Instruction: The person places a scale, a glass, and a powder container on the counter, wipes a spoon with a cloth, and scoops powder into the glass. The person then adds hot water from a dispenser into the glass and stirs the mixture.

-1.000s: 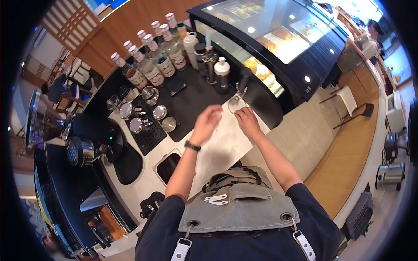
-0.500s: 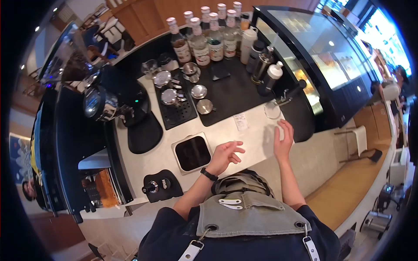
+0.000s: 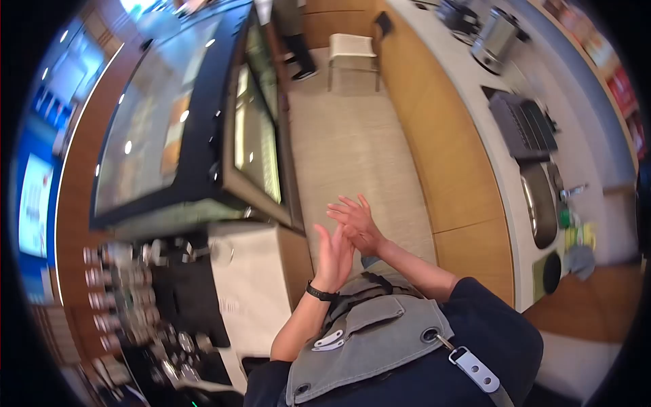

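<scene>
Grey canvas apron [image 3: 369, 325] closest; just above, left hand [image 3: 333, 261] and right hand [image 3: 358, 227] touching, right fingers spread open, left fingers extended, partly overlapped. Black band [image 3: 321, 292] on left wrist. Pale bench [image 3: 254, 288] to left: clear round piece [image 3: 222, 252] near far edge, white-capped bottles [image 3: 129, 297] along left edge, blurred. Beyond, black-framed glass display case [image 3: 196, 136]; farther, white-seated chair [image 3: 352, 46], black-shoed person [image 3: 293, 34].

The person's left hand [image 3: 335, 259] meets the right hand [image 3: 359, 227] just ahead of their body, near twelve o'clock, fingers against fingers. Both are open, holding nothing. The left forearm [image 3: 296, 333] slants towards one o'clock, its thumb spread; the right forearm [image 3: 418, 267] reaches in towards ten, fingers splayed.
</scene>
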Demonstrator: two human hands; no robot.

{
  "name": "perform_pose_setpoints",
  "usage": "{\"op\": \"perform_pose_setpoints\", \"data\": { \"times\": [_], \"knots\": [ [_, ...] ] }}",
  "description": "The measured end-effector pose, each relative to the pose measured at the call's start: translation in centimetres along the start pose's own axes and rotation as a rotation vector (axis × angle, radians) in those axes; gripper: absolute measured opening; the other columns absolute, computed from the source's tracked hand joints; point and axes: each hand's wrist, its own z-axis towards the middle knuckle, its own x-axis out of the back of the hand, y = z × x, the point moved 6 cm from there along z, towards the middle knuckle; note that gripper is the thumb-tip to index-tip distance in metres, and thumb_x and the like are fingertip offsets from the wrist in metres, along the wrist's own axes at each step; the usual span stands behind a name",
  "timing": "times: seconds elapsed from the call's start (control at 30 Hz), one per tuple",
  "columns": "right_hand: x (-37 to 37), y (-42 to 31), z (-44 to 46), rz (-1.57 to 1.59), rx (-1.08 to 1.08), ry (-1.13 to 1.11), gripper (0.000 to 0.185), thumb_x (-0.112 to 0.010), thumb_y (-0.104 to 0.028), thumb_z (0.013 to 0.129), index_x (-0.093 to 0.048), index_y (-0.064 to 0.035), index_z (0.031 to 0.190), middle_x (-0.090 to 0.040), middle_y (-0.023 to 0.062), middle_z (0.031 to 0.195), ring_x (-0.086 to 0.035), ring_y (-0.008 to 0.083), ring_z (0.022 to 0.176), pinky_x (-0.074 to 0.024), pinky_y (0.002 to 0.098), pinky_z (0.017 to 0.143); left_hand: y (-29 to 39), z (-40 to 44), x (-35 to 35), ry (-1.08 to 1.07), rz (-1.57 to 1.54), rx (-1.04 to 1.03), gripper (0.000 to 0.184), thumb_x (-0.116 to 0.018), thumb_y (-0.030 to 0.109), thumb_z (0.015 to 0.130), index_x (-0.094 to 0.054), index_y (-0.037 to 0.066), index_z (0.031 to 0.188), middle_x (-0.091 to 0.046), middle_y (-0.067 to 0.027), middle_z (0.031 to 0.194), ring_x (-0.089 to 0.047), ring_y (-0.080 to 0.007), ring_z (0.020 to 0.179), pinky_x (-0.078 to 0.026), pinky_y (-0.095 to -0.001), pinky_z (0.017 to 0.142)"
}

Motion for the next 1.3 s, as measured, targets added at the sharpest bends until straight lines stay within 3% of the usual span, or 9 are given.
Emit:
{"op": "perform_pose_setpoints", "data": {
  "times": [0.2, 0.27, 0.43, 0.63, 0.73, 0.83, 1.03, 1.2, 1.3],
  "knots": [
    [9.2, 19.3, -8.3, -0.005, -0.363, 0.266, 0.039, -0.044, -0.030, 0.107, -0.063, -0.0135, 0.137, -0.068, 0.0120, 0.133, -0.061, 0.0326, 0.127, -0.0370, 0.0531, 0.113, -7.2, 15.4, -5.1, -0.125, 0.379, 0.370, 0.069, -0.057, 0.033, 0.107, -0.028, -0.001, 0.159, -0.040, -0.0158, 0.160, -0.040, -0.0222, 0.147, -0.036, -0.0398, 0.119],
    [14.0, 24.1, -10.3, 0.252, -0.699, 0.285, 0.035, -0.051, -0.027, 0.104, -0.067, -0.0095, 0.130, -0.074, 0.0126, 0.117, -0.071, 0.0274, 0.109, -0.0537, 0.0423, 0.092, -8.0, 20.0, -7.7, -0.212, 0.389, 0.423, 0.062, -0.056, 0.033, 0.107, -0.036, 0.000, 0.155, -0.048, -0.0155, 0.153, -0.048, -0.0232, 0.141, -0.039, -0.0393, 0.116],
    [24.7, 31.7, -12.5, 0.419, -1.086, 0.401, 0.028, -0.060, -0.021, 0.101, -0.072, -0.0016, 0.118, -0.073, 0.0124, 0.086, -0.071, 0.0150, 0.078, -0.0541, 0.0318, 0.069, -7.5, 31.1, -12.7, -0.196, 0.487, 0.367, 0.052, -0.057, 0.033, 0.107, -0.050, 0.000, 0.146, -0.061, -0.0147, 0.141, -0.060, -0.0240, 0.129, -0.046, -0.0372, 0.109],
    [31.8, 43.6, -7.7, 0.160, -1.001, 0.351, 0.028, -0.058, -0.019, 0.102, -0.070, 0.0003, 0.117, -0.065, 0.0071, 0.069, -0.068, 0.0142, 0.070, -0.0523, 0.0309, 0.064, -3.2, 43.1, -13.7, -0.164, 0.662, 0.261, 0.049, -0.057, 0.032, 0.107, -0.051, 0.000, 0.145, -0.063, -0.0137, 0.139, -0.062, -0.0220, 0.124, -0.048, -0.0354, 0.105],
    [35.6, 49.0, -1.6, 0.055, -0.989, 0.413, 0.027, -0.059, -0.019, 0.100, -0.071, 0.0002, 0.116, -0.070, 0.0103, 0.078, -0.071, 0.0198, 0.075, -0.0548, 0.0337, 0.069, -1.0, 49.9, -12.1, -0.137, 0.692, 0.271, 0.048, -0.057, 0.031, 0.107, -0.052, 0.001, 0.143, -0.063, -0.0130, 0.138, -0.063, -0.0215, 0.122, -0.049, -0.0351, 0.103],
    [38.0, 56.0, 3.7, -0.083, -0.896, 0.526, 0.030, -0.060, -0.017, 0.098, -0.068, -0.0001, 0.121, -0.073, 0.0163, 0.109, -0.070, 0.0283, 0.102, -0.0546, 0.0392, 0.090, 1.4, 57.9, -10.7, -0.129, 0.719, 0.268, 0.047, -0.058, 0.032, 0.106, -0.054, 0.002, 0.141, -0.064, -0.0130, 0.137, -0.064, -0.0220, 0.121, -0.050, -0.0357, 0.102],
    [41.3, 65.1, 12.4, -0.499, -1.033, 0.612, 0.063, -0.066, -0.017, 0.090, -0.045, 0.0051, 0.145, -0.038, 0.0228, 0.159, -0.040, 0.0402, 0.143, -0.0364, 0.0440, 0.119, 2.9, 76.7, -14.4, -0.312, 0.902, 0.257, 0.043, -0.057, 0.031, 0.106, -0.058, 0.001, 0.136, -0.064, -0.0135, 0.136, -0.065, -0.0221, 0.118, -0.051, -0.0358, 0.099],
    [43.2, 68.4, 18.5, -0.545, -1.186, 0.541, 0.079, -0.067, -0.017, 0.087, -0.031, 0.0056, 0.153, -0.031, 0.0230, 0.163, -0.040, 0.0429, 0.142, -0.0432, 0.0463, 0.113, -3.3, 92.6, -17.6, -0.580, 1.364, 0.201, 0.040, -0.066, 0.029, 0.100, -0.064, -0.001, 0.126, -0.067, -0.0168, 0.131, -0.068, -0.0275, 0.112, -0.055, -0.0355, 0.090],
    [43.9, 70.7, 19.8, -0.512, -1.239, 0.542, 0.082, -0.068, -0.019, 0.088, -0.028, 0.0057, 0.155, -0.031, 0.0231, 0.163, -0.040, 0.0436, 0.142, -0.0448, 0.0477, 0.112, -8.2, 101.1, -17.2, -0.837, 1.462, -0.200, 0.040, -0.068, 0.027, 0.098, -0.064, 0.000, 0.126, -0.069, -0.0189, 0.127, -0.069, -0.0342, 0.109, -0.057, -0.0407, 0.090]
  ]
}}
